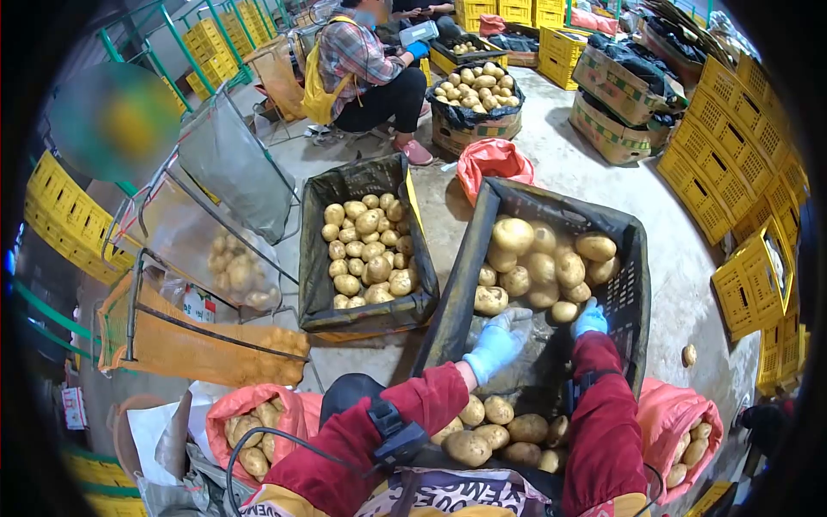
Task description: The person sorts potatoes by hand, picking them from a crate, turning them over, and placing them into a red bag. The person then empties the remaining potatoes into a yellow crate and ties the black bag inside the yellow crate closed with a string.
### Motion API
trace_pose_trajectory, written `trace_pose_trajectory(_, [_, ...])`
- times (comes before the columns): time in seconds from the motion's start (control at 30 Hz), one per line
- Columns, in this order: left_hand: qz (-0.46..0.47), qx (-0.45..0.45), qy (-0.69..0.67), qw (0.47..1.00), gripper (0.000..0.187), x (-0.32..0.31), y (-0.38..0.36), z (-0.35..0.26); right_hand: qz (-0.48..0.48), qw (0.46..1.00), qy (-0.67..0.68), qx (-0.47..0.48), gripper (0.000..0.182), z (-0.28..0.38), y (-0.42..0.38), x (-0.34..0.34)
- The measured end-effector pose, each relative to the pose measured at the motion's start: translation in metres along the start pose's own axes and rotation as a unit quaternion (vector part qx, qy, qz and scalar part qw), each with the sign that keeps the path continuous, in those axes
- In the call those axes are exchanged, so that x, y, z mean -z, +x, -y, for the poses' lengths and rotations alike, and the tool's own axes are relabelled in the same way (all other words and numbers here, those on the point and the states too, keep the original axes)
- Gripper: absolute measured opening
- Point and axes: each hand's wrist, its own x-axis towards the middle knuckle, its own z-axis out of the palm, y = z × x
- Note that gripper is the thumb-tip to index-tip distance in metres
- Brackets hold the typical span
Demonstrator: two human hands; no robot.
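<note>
A black crate in front of me holds large potatoes at its far end and more potatoes at the near end. My left hand, in a light blue glove, is over the bare middle of the crate with its fingers apart and nothing in it. My right hand, also gloved, is beside the crate's right wall, next to a small potato; its fingers are partly hidden, and a grip cannot be made out. Left of this crate stands a second black crate with smaller potatoes.
Red sacks of potatoes flank my legs, and another red sack lies beyond the crate. Mesh bags on metal frames stand left. A person squats ahead near a potato-filled box. Yellow crates are stacked right.
</note>
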Motion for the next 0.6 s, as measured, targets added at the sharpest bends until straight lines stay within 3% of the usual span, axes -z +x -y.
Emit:
trace_pose_trajectory(0.03, [0.025,-0.003,-0.002,1.000,0.026,-0.001,0.000,0.006,0.001,1.000,-0.006,-0.003,0.075,-0.001,-0.013,0.001])
trace_pose_trajectory(0.07, [0.033,-0.093,0.039,0.994,0.026,0.002,0.008,0.026,-0.012,1.000,-0.003,-0.006,0.071,-0.004,-0.020,-0.005])
trace_pose_trajectory(0.13, [0.030,-0.138,0.056,0.988,0.027,0.009,0.033,0.066,-0.053,0.985,0.162,0.004,0.068,-0.011,-0.039,-0.017])
trace_pose_trajectory(0.17, [0.037,-0.141,0.206,0.968,0.031,0.005,0.017,0.035,-0.061,0.955,0.287,0.055,0.071,-0.056,0.026,-0.102])
trace_pose_trajectory(0.2, [0.053,-0.147,0.349,0.924,0.035,0.006,0.001,-0.001,0.072,0.905,0.408,0.100,0.077,-0.046,-0.012,-0.066])
trace_pose_trajectory(0.23, [0.103,-0.056,0.265,0.957,0.041,0.007,-0.001,-0.002,0.091,0.860,0.493,0.100,0.078,-0.060,-0.010,-0.080])
trace_pose_trajectory(0.3, [0.174,0.117,0.095,0.973,0.051,0.006,-0.016,-0.014,0.180,0.753,0.631,0.040,0.070,-0.024,-0.113,0.008])
trace_pose_trajectory(0.33, [0.190,0.199,0.012,0.961,0.055,0.007,-0.025,-0.025,0.210,0.686,0.691,0.093,0.071,-0.030,-0.124,0.012])
trace_pose_trajectory(0.4, [0.273,0.181,-0.114,0.938,0.054,0.010,-0.027,-0.023,0.209,0.606,0.748,0.169,0.077,-0.024,-0.172,0.041])
trace_pose_trajectory(0.47, [0.307,0.151,-0.066,0.937,0.052,0.004,-0.045,-0.058,0.202,0.563,0.769,0.226,0.081,-0.028,-0.192,0.040])
trace_pose_trajectory(0.53, [0.309,0.037,-0.003,0.950,0.053,0.004,-0.047,-0.047,0.209,0.557,0.767,0.240,0.084,-0.036,-0.198,0.030])
trace_pose_trajectory(0.6, [0.309,0.035,0.006,0.950,0.054,0.001,-0.052,-0.047,0.189,0.583,0.750,0.249,0.084,-0.039,-0.200,0.023])
